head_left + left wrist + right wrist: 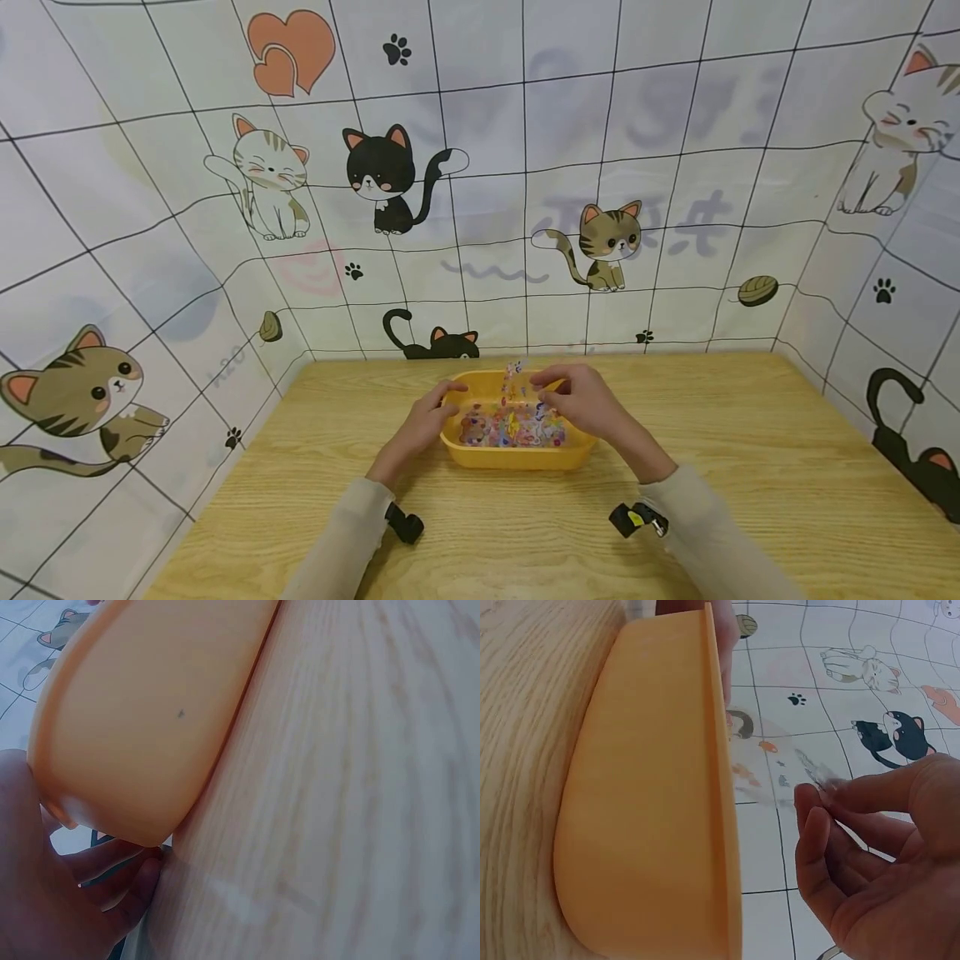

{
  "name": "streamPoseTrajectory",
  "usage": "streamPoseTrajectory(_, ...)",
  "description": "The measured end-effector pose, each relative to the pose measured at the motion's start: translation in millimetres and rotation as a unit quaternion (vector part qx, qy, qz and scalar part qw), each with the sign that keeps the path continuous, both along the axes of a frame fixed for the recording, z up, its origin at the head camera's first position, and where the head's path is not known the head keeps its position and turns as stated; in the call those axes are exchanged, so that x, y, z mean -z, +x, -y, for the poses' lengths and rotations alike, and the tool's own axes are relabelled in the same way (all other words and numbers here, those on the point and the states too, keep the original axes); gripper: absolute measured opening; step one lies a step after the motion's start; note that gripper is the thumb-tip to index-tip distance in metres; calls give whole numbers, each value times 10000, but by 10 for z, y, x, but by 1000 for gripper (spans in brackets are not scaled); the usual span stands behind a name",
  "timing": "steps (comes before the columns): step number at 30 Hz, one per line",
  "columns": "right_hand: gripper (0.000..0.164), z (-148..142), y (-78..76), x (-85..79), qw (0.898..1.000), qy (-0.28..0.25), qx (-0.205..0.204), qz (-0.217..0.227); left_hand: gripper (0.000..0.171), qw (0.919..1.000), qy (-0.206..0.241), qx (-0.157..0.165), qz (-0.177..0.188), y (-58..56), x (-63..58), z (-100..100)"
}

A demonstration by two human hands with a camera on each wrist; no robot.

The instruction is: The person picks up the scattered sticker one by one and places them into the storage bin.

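Note:
A yellow plastic basin (517,457) stands on the table, its bottom covered with small colourful printed pieces (495,427) that look like stickers. At the basin's left end my left hand (433,412) grips the rim; the left wrist view has its fingers (112,874) around the outside of that end. Over the right side of the basin, my right hand (581,402) pinches a clear plastic piece with small colourful prints (514,383) between thumb and fingertips. In the right wrist view this see-through piece (761,761) hangs above the rim.
The basin is on a light wood-grain table (360,400). Behind it and at both sides rise white sheets (495,167) with a black grid and printed cats. A small black device (405,525) is strapped to the left wrist, another (637,518) to the right.

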State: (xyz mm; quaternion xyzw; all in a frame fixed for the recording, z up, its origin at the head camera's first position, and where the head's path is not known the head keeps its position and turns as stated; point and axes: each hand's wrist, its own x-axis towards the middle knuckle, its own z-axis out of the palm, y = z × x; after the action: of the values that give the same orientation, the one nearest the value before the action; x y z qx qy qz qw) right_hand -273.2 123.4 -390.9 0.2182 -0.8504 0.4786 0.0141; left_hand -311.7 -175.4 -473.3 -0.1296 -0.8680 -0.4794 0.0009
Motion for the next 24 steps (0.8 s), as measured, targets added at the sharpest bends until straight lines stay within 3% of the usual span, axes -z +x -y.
streamPoseTrajectory(7,38,16,-21,62,9984,-148,-444,326,38,10000,2,11,12,-11,5,6)
streamPoseTrajectory(12,45,5,-35,77,9959,-227,-817,313,39,10000,20,34,9,-18,6,12)
streamPoseTrajectory(17,44,2,-32,80,9963,-152,-757,390,39,10000,47,52,21,-20,3,7)
streamPoseTrajectory(24,43,16,-33,92,9958,424,-585,558,39,10000,8,36,-18,-15,8,5)
